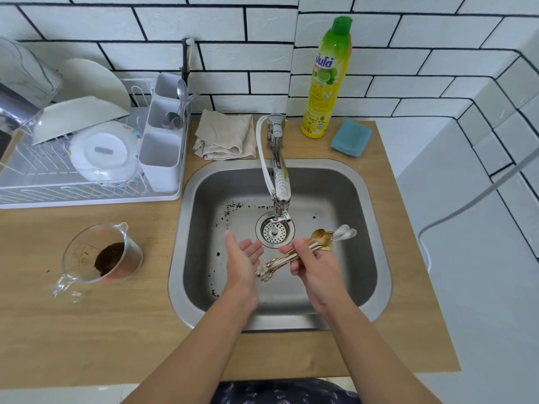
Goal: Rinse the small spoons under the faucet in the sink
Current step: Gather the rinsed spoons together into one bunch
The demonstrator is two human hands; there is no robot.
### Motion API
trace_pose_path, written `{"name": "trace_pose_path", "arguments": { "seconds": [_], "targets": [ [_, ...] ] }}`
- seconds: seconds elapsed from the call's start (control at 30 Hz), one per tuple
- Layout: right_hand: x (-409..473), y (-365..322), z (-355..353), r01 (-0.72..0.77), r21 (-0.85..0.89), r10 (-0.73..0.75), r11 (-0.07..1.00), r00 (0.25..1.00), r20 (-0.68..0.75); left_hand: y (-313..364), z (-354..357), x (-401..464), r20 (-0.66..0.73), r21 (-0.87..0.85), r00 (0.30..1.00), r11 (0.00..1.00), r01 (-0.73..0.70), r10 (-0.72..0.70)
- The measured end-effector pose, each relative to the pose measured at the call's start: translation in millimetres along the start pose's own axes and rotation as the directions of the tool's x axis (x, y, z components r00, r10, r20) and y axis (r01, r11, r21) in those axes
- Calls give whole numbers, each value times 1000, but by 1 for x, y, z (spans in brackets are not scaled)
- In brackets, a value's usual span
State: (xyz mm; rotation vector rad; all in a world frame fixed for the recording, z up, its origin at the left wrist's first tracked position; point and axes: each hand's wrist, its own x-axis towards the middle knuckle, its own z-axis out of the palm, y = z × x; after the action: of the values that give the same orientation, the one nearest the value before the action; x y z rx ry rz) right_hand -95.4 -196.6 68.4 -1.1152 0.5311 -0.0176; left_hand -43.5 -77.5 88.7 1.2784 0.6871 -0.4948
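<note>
My right hand [313, 265] grips a bundle of several small gold and white spoons [320, 239] over the steel sink [376, 228], just right of the drain [274, 230]. The bowls point up and right; the flower-shaped handle ends stick out at lower left. My left hand [243, 258] is held open, palm facing right, beside those handle ends. The chrome faucet [280, 182] reaches over the drain; I see no clear stream of water. Dark coffee grounds speckle the sink floor.
A glass measuring cup [100, 258] holding coffee grounds stands on the wooden counter at left. A dish rack [87, 158] with plates and a cutlery holder is at the back left. A beige cloth [224, 135], a dish soap bottle [328, 80] and a blue sponge [351, 138] lie behind the sink.
</note>
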Motion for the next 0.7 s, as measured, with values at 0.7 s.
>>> {"name": "trace_pose_path", "arguments": {
  "seconds": [0.7],
  "targets": [
    [99, -157, 189, 502, -286, -435, 817, 860, 266, 231, -91, 47, -124, 188, 714, 723, -665, 689]
  ]
}}
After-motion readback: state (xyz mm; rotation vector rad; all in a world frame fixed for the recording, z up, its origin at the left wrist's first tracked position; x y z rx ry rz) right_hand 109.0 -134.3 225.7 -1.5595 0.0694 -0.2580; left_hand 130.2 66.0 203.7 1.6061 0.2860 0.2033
